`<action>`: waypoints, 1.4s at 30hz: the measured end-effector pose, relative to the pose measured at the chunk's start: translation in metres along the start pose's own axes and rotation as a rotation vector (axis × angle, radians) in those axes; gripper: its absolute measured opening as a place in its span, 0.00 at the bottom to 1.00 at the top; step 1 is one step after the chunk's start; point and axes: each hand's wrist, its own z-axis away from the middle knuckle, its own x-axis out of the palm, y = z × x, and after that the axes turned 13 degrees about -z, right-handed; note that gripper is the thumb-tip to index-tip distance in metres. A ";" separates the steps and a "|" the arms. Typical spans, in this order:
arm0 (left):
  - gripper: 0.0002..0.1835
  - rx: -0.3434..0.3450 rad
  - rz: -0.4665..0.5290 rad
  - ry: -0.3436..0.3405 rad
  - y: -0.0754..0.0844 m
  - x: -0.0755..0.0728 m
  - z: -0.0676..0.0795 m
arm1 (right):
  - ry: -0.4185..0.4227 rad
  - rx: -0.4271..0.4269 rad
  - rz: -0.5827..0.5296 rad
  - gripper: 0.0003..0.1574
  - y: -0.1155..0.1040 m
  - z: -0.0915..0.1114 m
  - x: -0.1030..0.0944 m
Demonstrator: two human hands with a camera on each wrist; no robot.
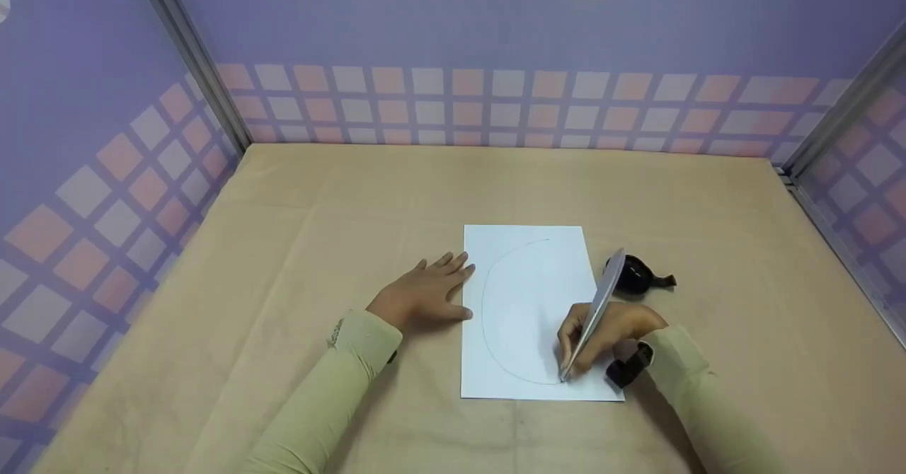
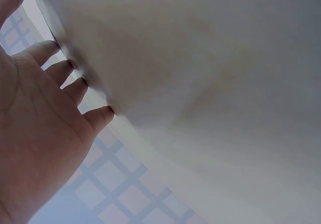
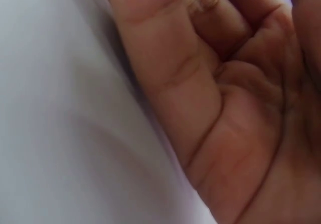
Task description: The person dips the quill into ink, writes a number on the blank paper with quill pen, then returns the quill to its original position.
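A white sheet of paper point(image 1: 524, 276) lies upright before me, bearing a thin curved line point(image 1: 483, 304) like the left half of an oval. My right hand point(image 1: 616, 325) pinches a grey-white feather-shaped pen point(image 1: 604, 293), its tip on the paper where the curve ends near the bottom. The left hand point(image 1: 428, 293) lies with spread fingers, tips at the sheet's left edge. In the left wrist view, the fingers point(image 2: 74, 89) look straight. The right wrist view shows the curled fingers point(image 3: 160, 53) close against the white surface; the pen is hidden there.
To the right of the paper stands a small round black pot point(image 1: 632, 276) with a short stem pointing right. A beige cloth point(image 1: 368, 198) covers the table. Purple checked walls point(image 1: 495, 99) and metal posts point(image 1: 198, 56) enclose the back and sides.
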 end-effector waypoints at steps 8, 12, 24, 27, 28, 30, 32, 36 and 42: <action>0.44 0.000 0.003 0.002 0.001 -0.001 0.000 | 0.004 0.000 0.039 0.14 0.001 0.006 -0.005; 0.44 0.000 -0.002 0.010 0.002 -0.001 0.001 | 0.013 0.027 0.053 0.13 0.001 0.009 -0.009; 0.44 0.004 -0.022 0.014 0.001 0.000 0.000 | -0.007 -0.032 0.050 0.10 0.002 0.016 -0.016; 0.45 0.002 -0.022 0.006 0.001 0.001 -0.001 | -0.007 -0.026 0.039 0.10 0.003 0.017 -0.018; 0.44 0.002 -0.021 0.007 0.001 0.001 -0.001 | -0.007 -0.029 0.040 0.10 0.002 0.017 -0.019; 0.45 0.002 -0.019 0.004 0.001 0.001 -0.001 | -0.001 -0.019 0.054 0.10 0.002 0.018 -0.020; 0.45 0.003 -0.020 0.002 0.001 0.001 0.000 | 0.009 -0.007 0.074 0.10 0.002 0.019 -0.021; 0.44 0.005 -0.018 0.008 0.001 0.001 0.000 | 0.026 -0.002 0.101 0.09 0.001 0.021 -0.022; 0.44 0.003 -0.026 0.019 0.001 0.001 0.001 | 0.042 0.014 0.105 0.08 0.000 0.023 -0.024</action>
